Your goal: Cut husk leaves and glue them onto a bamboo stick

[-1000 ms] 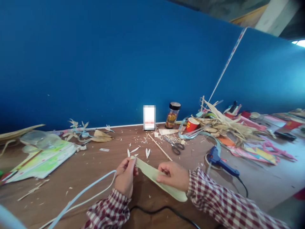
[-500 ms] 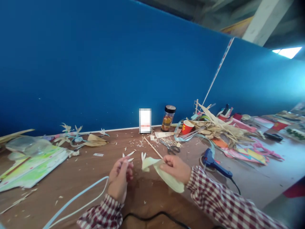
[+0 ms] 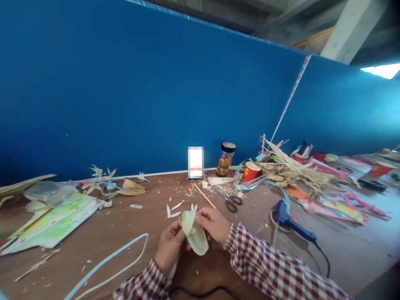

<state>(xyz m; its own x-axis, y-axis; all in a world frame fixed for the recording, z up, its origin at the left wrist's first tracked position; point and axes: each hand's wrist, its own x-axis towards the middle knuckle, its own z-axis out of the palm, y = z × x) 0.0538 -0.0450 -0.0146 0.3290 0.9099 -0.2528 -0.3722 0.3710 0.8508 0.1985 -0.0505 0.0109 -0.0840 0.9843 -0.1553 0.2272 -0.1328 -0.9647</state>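
Observation:
A pale green corn husk piece (image 3: 198,237), curled over at its upper end, is held between both hands above the brown table. My left hand (image 3: 171,245) pinches its left edge, and some of those fingers are hidden behind it. My right hand (image 3: 215,226) grips the upper right side with thumb and fingers closed. Just beyond the hands lie small white petal-shaped pieces (image 3: 173,210). A thin stick (image 3: 204,196) and dark-handled scissors (image 3: 231,203) rest farther back among pale scraps.
A blue glue gun (image 3: 289,218) with a black cord lies right. Behind stand a jar (image 3: 225,160), a red paper cup (image 3: 251,171) and a heap of dried husks (image 3: 290,171). Painted paper (image 3: 59,225) and a light-blue cord (image 3: 106,258) are left. A blue partition (image 3: 156,91) rises behind.
My left hand has come over and taken hold of the husk's left edge. My right hand has moved left with the husk, which is now turned more upright. The view has shifted slightly.

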